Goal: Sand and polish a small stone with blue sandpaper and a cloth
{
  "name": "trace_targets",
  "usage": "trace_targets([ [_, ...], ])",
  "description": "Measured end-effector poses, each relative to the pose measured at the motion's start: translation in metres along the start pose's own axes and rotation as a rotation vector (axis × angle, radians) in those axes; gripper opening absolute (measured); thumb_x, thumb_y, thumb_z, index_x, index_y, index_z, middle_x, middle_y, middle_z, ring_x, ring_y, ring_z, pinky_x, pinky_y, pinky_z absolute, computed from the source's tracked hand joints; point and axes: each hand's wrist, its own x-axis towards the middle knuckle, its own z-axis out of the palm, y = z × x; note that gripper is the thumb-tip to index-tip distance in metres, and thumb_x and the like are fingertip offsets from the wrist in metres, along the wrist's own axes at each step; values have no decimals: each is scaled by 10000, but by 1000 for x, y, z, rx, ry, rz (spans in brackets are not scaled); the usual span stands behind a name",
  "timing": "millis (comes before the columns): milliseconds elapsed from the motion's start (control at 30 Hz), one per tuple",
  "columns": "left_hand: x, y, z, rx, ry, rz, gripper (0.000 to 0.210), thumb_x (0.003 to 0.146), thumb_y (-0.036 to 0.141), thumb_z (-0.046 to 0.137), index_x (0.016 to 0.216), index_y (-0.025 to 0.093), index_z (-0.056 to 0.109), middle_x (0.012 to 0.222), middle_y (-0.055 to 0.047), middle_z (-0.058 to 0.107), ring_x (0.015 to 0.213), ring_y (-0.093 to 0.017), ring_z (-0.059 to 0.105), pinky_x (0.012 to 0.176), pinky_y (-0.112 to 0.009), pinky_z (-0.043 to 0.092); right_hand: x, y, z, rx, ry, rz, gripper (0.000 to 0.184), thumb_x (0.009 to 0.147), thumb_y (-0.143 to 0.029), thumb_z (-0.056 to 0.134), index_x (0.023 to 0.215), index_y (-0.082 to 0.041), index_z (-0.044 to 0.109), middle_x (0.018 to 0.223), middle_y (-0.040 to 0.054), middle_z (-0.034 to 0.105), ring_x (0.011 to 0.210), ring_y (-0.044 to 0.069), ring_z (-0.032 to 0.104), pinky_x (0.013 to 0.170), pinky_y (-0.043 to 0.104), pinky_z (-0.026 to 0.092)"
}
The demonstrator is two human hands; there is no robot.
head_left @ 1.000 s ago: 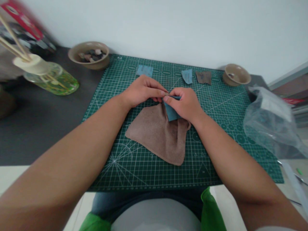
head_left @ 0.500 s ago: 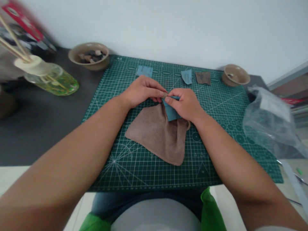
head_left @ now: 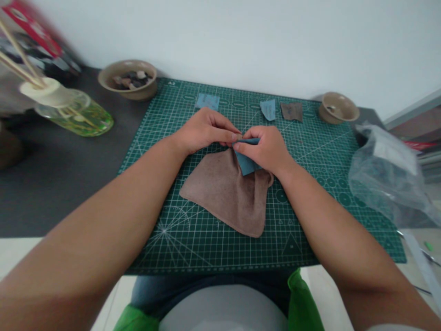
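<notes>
My left hand (head_left: 209,131) is closed, thumb and fingers pinching a small tan piece (head_left: 239,136) that is mostly covered by the fingertips. Close against it on the right, my right hand (head_left: 267,146) grips a folded sheet of blue sandpaper (head_left: 247,164), whose fold touches or nearly touches the tan piece. Under both hands a brown cloth (head_left: 220,184) lies creased on the green cutting mat (head_left: 206,253), partly hidden by the sandpaper and the right hand.
Behind the hands lie more sandpaper pieces, two blue (head_left: 207,101) and one grey-brown (head_left: 291,111). A bowl of small stones (head_left: 127,94) stands back left, another bowl (head_left: 337,108) back right. A reed diffuser bottle (head_left: 76,112) is at left, a clear plastic bag (head_left: 382,170) at right.
The right hand has shifted the folded sandpaper slightly against the small tan piece. The left hand keeps its pinch, and the cloth lies almost as before.
</notes>
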Motion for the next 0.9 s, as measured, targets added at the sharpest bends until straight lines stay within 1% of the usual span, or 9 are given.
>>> trace_targets([
  [100,-1,1,-1,26,-3,-6,164,709,251,843,853,178,872,687,-17,771,630,-128,672,617,-211,503,0,1,1,-15,-1,0,210,775,-333,798,670,-171,716,619,-19,632,608,137,531,647,296,378],
  [233,-1,1,-1,46,1,-25,145,718,234,839,852,190,871,664,-13,761,636,-139,681,618,-224,506,-1,0,1,-41,-21,-16,209,822,-324,765,688,-170,720,663,-1,679,652,154,583,649,300,370],
  [400,1,1,-1,7,-2,-41,139,690,212,828,822,223,870,659,-2,769,615,-110,654,605,-192,516,0,1,0,-33,-73,-40,197,860,-280,720,699,-166,722,660,-1,676,664,158,597,638,299,357],
  [600,1,0,-1,-29,-5,-34,169,673,203,815,832,182,868,667,-19,773,606,-110,652,595,-190,517,1,3,-2,4,-91,-60,170,865,-253,702,722,-168,734,687,-1,695,693,163,613,660,296,376],
  [767,0,-2,-1,-52,0,-38,188,705,227,825,861,128,855,712,-38,780,616,-131,666,609,-213,525,2,4,-3,12,-96,-80,152,868,-236,683,750,-166,747,731,8,725,728,172,632,683,295,391],
  [900,0,-4,-1,-65,-9,-44,217,724,239,821,908,130,853,740,-43,787,640,-134,684,638,-219,546,2,4,-4,43,-108,-99,143,867,-216,675,763,-163,757,753,11,742,736,169,637,694,289,405],
])
